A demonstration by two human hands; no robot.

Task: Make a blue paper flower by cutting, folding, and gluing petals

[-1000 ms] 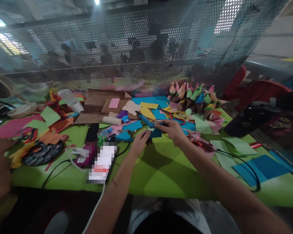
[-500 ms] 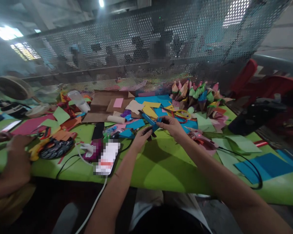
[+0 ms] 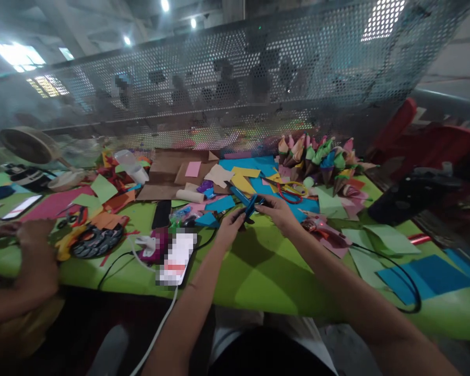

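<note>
On the green table (image 3: 266, 287), nearest the person's body, a phone (image 3: 178, 258) lies left of the folded blue paper (image 3: 251, 206) and closer in. A white cable (image 3: 159, 331) runs from its low end, maybe to charge it. Its screen is blurred.

The folded blue paper is up in the air over the table, in front of the person. The left hand (image 3: 232, 222) pinches its low left end, thumb and fingers squeezed on it. The right hand (image 3: 274, 209) pinches its right side the same way. It is small and thin, so two pinches likely keep it steady and hold the folds.

Right of the folded blue paper, and a bit nearer the body, a pink glue gun (image 3: 329, 230) rests on a pink paper scrap (image 3: 336, 247). The scrap may keep glue off the table.

Just past the folded blue paper, to the right, are scissors (image 3: 293, 193) with yellow and red loops; one pair or two is hard to tell. Farther off that way, paper cones (image 3: 311, 156) stand packed close, perhaps so they prop each other up.
</note>
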